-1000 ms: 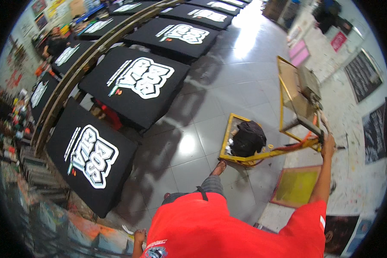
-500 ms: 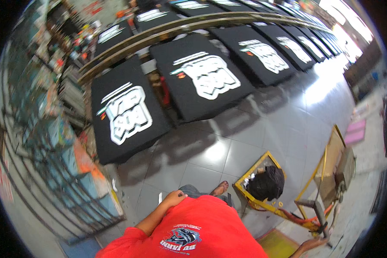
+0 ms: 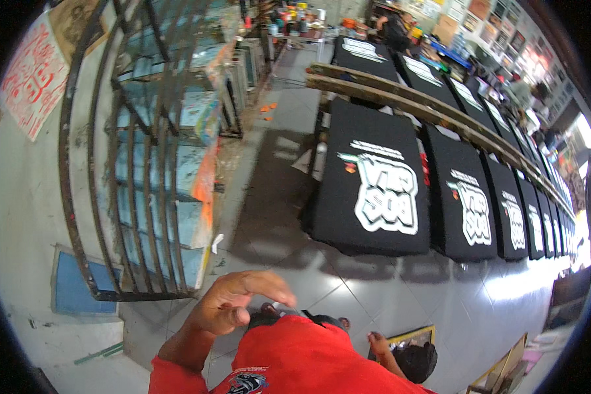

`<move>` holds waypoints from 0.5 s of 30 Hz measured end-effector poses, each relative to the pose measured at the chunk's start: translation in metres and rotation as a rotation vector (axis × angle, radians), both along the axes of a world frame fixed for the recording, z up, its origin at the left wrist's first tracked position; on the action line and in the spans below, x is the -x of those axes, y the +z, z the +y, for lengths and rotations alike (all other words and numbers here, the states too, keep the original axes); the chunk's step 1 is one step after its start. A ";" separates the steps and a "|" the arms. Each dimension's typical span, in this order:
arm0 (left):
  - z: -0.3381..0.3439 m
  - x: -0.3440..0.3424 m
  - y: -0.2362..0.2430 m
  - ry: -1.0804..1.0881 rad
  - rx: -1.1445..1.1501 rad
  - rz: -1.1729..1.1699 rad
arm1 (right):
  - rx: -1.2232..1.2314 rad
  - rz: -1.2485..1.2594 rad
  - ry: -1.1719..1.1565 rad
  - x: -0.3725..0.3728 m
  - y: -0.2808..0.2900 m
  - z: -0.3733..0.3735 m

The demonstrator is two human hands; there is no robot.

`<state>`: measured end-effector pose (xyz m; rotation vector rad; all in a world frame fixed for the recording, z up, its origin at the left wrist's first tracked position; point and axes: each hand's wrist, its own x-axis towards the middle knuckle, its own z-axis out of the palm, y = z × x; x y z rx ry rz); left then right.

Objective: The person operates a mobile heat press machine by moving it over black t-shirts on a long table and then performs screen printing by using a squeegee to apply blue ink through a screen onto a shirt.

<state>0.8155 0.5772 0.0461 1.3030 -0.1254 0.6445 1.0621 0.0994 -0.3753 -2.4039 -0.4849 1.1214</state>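
My left hand (image 3: pixel 243 302) is raised in front of my red shirt, open, fingers bent and thumb apart from them. It holds nothing. My right hand (image 3: pixel 379 345) is low on the right, in front of the yellow-framed tray (image 3: pixel 410 337) in this view; its fingers are loosely bent and nothing shows in them. Ahead to the right, a black T-shirt (image 3: pixel 338 207) with white block lettering lies stretched flat on the nearest board. A second black T-shirt (image 3: pixel 443 167) is beside it, with several more in a row. Neither hand touches them.
A dark metal rack (image 3: pixel 105 295) with blue-grey panels stands close on my left. Wooden rails (image 3: pixel 400 105) run between two rows of shirt boards. Grey floor tiles (image 3: pixel 269 177) lie ahead. A dark bundle (image 3: pixel 417 360) rests by the tray. People work at the far back.
My view has swung left, so the shirts now stand farther right and the rack nearer. My left hand has lifted from my waist. My right hand has come away from the yellow frame's end.
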 end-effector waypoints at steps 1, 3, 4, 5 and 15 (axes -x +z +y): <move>0.019 0.004 0.024 -0.059 0.030 -0.054 | -0.046 0.024 -0.107 -0.007 0.016 0.047; 0.060 -0.005 0.068 -0.248 0.078 -0.189 | -0.097 0.185 -0.268 0.004 0.030 0.094; 0.085 -0.010 0.081 -0.355 0.101 -0.257 | -0.101 0.206 -0.246 0.011 -0.003 0.088; 0.114 -0.016 0.096 -0.473 0.124 -0.323 | -0.104 0.226 -0.233 0.017 -0.032 0.081; 0.320 -0.091 0.069 -0.699 0.282 -0.411 | 0.085 0.399 -0.093 0.080 -0.058 0.389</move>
